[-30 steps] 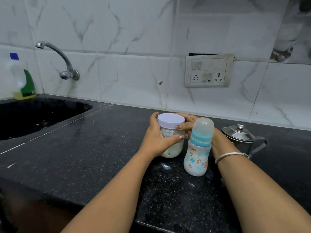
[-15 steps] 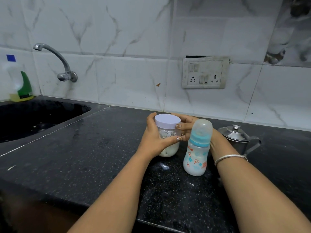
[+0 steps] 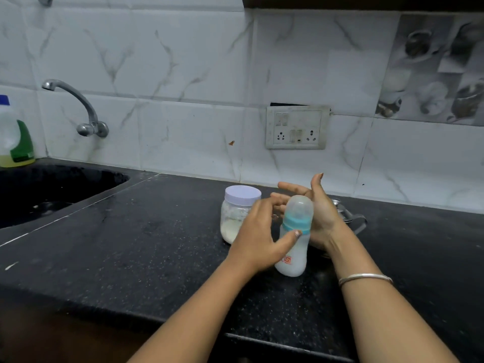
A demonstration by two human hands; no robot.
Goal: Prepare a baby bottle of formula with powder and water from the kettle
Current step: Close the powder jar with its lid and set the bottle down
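Change since earlier frame: both hands are leaving the powder jar (image 3: 237,214) and closing in on the baby bottle (image 3: 294,237); the jar is now standing free.
Left hand (image 3: 258,241): is reaching in from the bottle's left, fingers spread and loosely curled, thumb tip touching the bottle just under the blue collar; a full grip is not yet showing.
Right hand (image 3: 315,206): is hovering open behind and to the right of the bottle, palm turned toward it, fingers extended and holding nothing; whether the palm is touching the bottle cannot be told. A metal bangle (image 3: 365,277) is sitting on that wrist.
Baby bottle: is standing upright on the counter (image 3: 131,244), long axis vertical, translucent cap pointing up, base down, white contents showing in the lower body; an orange print is partly showing beside the left hand.
Powder jar: is standing upright just left of and behind the bottle, lilac lid on, pale powder lying in its lower part.
Kettle (image 3: 349,217): is sitting behind the right hand, mostly hidden, only a steel edge and handle showing.
Sink (image 3: 52,187): is lying at far left, with a wall tap (image 3: 78,106) above it and a soap bottle (image 3: 14,137) at its corner.
Wall: a switch and socket plate (image 3: 297,127) is mounted above the counter.
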